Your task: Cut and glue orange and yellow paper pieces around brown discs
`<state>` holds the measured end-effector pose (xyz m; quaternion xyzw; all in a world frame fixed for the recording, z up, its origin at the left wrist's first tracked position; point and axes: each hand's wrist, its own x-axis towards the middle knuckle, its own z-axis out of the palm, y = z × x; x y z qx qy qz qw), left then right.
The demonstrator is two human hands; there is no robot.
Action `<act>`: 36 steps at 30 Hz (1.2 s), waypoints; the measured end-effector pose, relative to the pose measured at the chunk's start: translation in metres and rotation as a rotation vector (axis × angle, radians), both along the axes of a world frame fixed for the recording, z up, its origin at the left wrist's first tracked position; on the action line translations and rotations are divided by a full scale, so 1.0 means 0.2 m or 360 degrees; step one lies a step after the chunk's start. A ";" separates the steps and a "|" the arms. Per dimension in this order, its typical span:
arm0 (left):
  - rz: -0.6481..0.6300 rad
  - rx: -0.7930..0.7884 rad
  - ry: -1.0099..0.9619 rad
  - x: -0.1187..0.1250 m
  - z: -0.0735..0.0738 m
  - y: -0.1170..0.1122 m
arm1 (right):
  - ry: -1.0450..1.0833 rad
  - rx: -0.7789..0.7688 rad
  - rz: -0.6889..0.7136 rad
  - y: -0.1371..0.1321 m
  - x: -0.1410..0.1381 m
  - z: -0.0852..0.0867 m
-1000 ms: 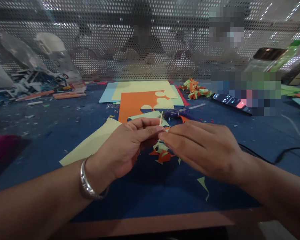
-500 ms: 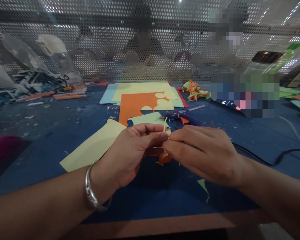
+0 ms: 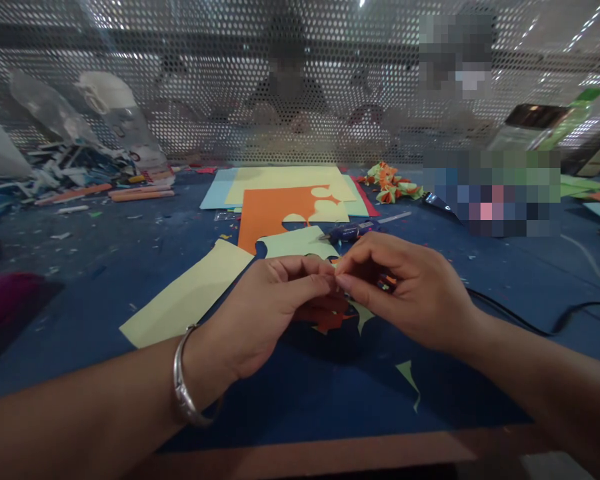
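My left hand [image 3: 275, 303] and my right hand [image 3: 405, 290] meet fingertip to fingertip above the blue table [image 3: 105, 280]. Both pinch a small paper piece [image 3: 336, 267] between thumb and fingers, and most of it is hidden. Orange and pale green paper scraps [image 3: 337, 319] lie right under the hands. A silver bangle [image 3: 185, 390] circles my left wrist. A blue glue gun [image 3: 350, 231] lies just beyond my right hand.
Orange [image 3: 273, 210], yellow and light blue paper sheets lie stacked behind the hands. A pale yellow sheet [image 3: 190, 293] lies at left. Folded paper pieces [image 3: 390, 183] sit at back right. A black cable [image 3: 530, 320] runs right. A perforated screen [image 3: 230, 80] walls the back, with people behind it.
The thin pale strip that stuck up between my fingers no longer shows. My right hand has curled its fingers inward and both hands have shifted slightly right.
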<state>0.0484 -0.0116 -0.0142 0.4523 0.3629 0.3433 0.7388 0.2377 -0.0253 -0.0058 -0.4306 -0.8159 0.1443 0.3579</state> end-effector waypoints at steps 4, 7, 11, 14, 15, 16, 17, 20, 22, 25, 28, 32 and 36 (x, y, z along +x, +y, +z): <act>-0.0029 0.0024 -0.0022 -0.01 0.00 0.00 | 0.0081 -0.0117 -0.0011 0.00 -0.01 0.00; -0.0026 0.0036 0.0010 -0.01 0.00 -0.01 | 0.0140 -0.0187 -0.0021 0.00 0.00 0.00; 0.0054 0.0037 0.0016 -0.01 0.01 0.00 | 0.0218 -0.0258 -0.0040 0.00 0.00 0.00; 0.0043 0.0046 0.0031 -0.01 0.01 0.00 | 0.0243 -0.0303 -0.0045 0.00 0.00 0.00; 0.0027 0.0051 0.0041 -0.01 0.00 0.00 | 0.0246 -0.0308 -0.0043 0.00 0.00 0.00; 0.0008 0.0052 0.0051 -0.01 0.00 -0.01 | 0.0249 -0.0310 -0.0039 0.01 0.00 0.00; -0.0007 0.0050 0.0058 -0.01 0.00 -0.01 | 0.0255 -0.0306 -0.0035 0.01 0.00 0.00; -0.0042 0.0022 0.0043 -0.02 0.00 -0.01 | 0.0279 -0.0290 -0.0016 0.02 0.00 0.00; -0.0047 0.0007 0.0014 -0.02 -0.01 -0.01 | 0.0306 -0.0288 0.0003 0.02 0.00 0.00; -0.0062 0.0008 0.0014 -0.03 -0.02 0.00 | 0.0342 -0.0313 0.0021 0.02 0.00 0.00; -0.0104 0.0030 0.0075 -0.03 -0.01 0.00 | 0.0397 -0.0382 0.0027 0.01 0.00 0.01; -0.0173 0.0118 0.0169 -0.02 0.00 -0.01 | 0.0492 -0.0526 0.0089 0.02 0.00 0.01; -0.0224 0.0227 0.0247 -0.03 0.00 -0.01 | 0.0516 -0.0654 0.0156 0.04 0.00 0.01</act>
